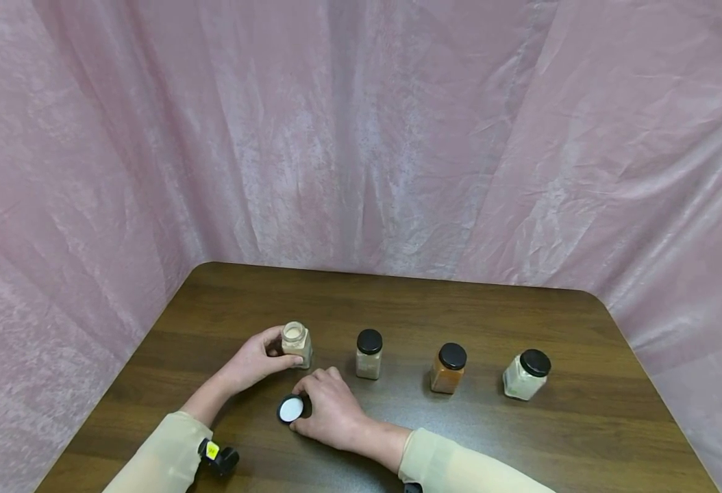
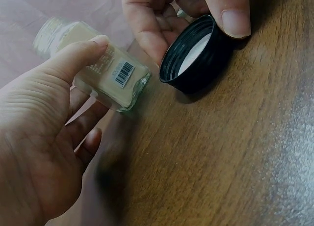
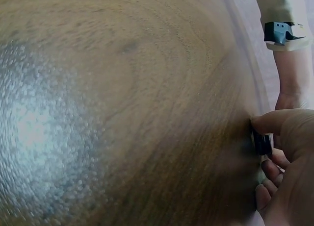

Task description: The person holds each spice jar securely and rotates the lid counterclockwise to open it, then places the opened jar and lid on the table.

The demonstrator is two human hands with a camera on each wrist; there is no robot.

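Note:
My left hand (image 1: 255,361) grips a glass jar (image 1: 301,348) of pale cream powder, thumb on one side and fingers on the other. The jar has no lid on, and its round mouth shows at the top. In the left wrist view a barcode label (image 2: 123,73) is visible on its side, below the thumb. My right hand (image 1: 335,412) pinches a black screw lid (image 1: 291,409) by its edge, close over the tabletop in front of the jar. The lid's white lining faces up and toward the left hand.
To the right stand three jars with black lids: one of beige powder (image 1: 368,364), one of orange powder (image 1: 445,380) and one of whitish powder (image 1: 519,383). The brown wooden table (image 1: 435,445) has rounded far corners. Pink curtains (image 1: 361,137) hang behind it.

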